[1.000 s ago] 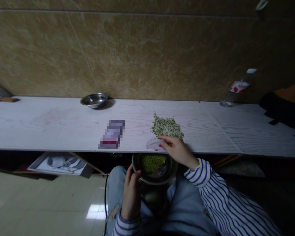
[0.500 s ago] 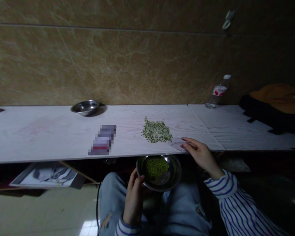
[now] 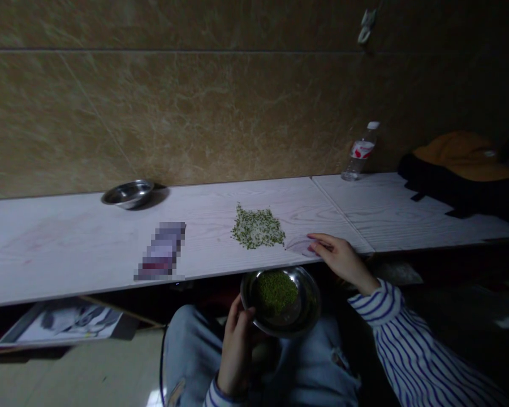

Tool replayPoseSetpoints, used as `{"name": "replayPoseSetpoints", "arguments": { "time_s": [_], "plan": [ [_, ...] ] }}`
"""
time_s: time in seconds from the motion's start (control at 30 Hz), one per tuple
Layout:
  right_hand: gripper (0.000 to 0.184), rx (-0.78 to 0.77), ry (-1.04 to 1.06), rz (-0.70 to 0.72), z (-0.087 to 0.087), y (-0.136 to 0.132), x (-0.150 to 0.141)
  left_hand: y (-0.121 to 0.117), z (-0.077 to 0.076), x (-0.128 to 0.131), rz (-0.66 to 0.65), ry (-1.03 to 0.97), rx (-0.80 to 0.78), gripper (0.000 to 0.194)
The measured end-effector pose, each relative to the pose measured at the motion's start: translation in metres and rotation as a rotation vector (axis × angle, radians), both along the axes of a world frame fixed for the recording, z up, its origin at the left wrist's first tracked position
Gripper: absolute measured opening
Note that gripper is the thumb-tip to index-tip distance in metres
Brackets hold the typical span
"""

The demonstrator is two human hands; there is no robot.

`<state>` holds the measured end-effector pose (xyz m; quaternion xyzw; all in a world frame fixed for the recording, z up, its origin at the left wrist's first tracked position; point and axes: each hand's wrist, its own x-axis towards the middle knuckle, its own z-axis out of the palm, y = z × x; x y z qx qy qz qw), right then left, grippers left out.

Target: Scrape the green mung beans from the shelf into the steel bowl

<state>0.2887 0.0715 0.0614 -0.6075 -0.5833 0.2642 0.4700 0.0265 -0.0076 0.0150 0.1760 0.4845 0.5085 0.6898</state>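
My left hand grips the rim of a steel bowl that rests over my lap, just below the table's front edge. A heap of green beans lies inside it. My right hand rests at the table's edge, fingers pinched on a thin clear plastic sheet. A loose pile of green beans lies on the white table just left of that sheet.
A second, empty steel bowl stands at the back left by the tiled wall. A blurred flat packet lies left of the pile. A water bottle and a dark and orange bundle sit at the right.
My right hand has slid the plastic sheet from in front of the bean pile to its right side. The view has swung rightward; my left hand still holds the bowl.
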Motion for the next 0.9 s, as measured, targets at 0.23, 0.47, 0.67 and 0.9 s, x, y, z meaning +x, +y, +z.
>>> {"name": "replayPoseSetpoints", "arguments": {
  "time_s": [0.23,0.47,0.67,0.9],
  "plan": [
    [0.032,0.021,-0.076,-0.030,0.003,0.000,-0.003,0.001,-0.003,-0.002,-0.016,-0.009,0.002,0.055],
    [0.033,0.043,-0.115,-0.055,0.000,0.010,-0.004,0.000,-0.005,-0.006,0.012,-0.008,0.000,0.057],
    [0.035,0.019,-0.113,-0.051,0.003,0.012,-0.007,0.002,-0.009,-0.007,-0.001,-0.010,-0.008,0.055],
    [0.031,0.017,-0.047,0.011,0.002,0.009,-0.005,0.001,-0.003,-0.006,0.003,0.002,-0.024,0.055]
  ]
}}
